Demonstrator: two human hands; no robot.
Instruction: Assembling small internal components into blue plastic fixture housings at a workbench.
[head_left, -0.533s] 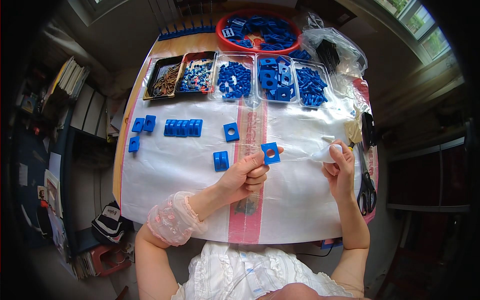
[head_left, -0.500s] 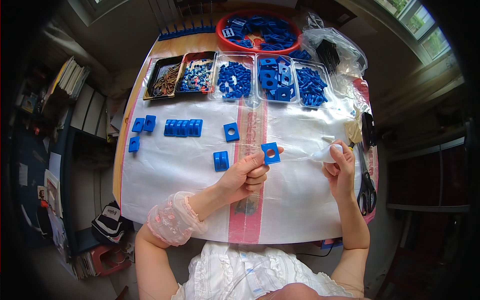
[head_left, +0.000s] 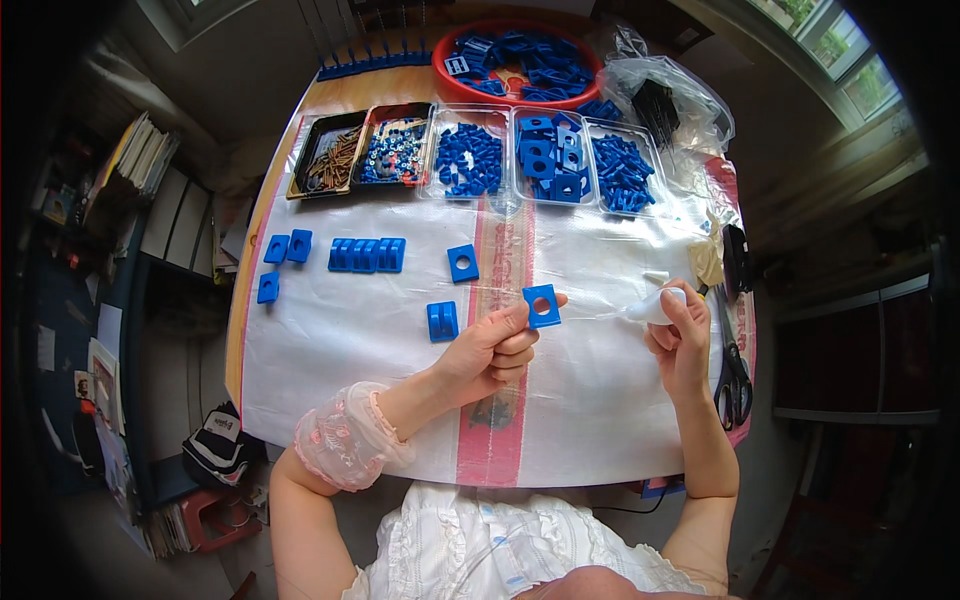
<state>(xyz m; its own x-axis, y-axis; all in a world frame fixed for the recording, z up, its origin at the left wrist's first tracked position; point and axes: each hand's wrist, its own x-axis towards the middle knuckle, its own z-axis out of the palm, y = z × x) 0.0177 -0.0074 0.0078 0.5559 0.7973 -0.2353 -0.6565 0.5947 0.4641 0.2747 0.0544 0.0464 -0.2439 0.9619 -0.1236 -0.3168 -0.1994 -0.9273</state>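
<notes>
My left hand (head_left: pixel 490 350) is closed, pinching a blue square plate (head_left: pixel 551 320) with a round hole by its edge above the table. Fingers of my right hand (head_left: pixel 685 340) wrap round a small white squeeze bottle (head_left: pixel 650 308). The bottle lies tilted, its narrow end toward the plate but apart from it. Just left of the left hand's fingers is a blue ridged piece (head_left: pixel 442 322). Beyond it lies another blue plate with a hole (head_left: pixel 457 277). Further left are a row of blue ridged pieces (head_left: pixel 367 256) and three small blue pieces with holes (head_left: pixel 299 247).
At the back stand trays of brown screws (head_left: pixel 334 160), nuts (head_left: pixel 395 150) and blue parts (head_left: pixel 468 165), with a red basin (head_left: pixel 440 80) behind. Black scissors (head_left: pixel 735 390) and a clear plastic bag (head_left: pixel 700 95) are on the right. A white sheet (head_left: pixel 330 350) covers the table.
</notes>
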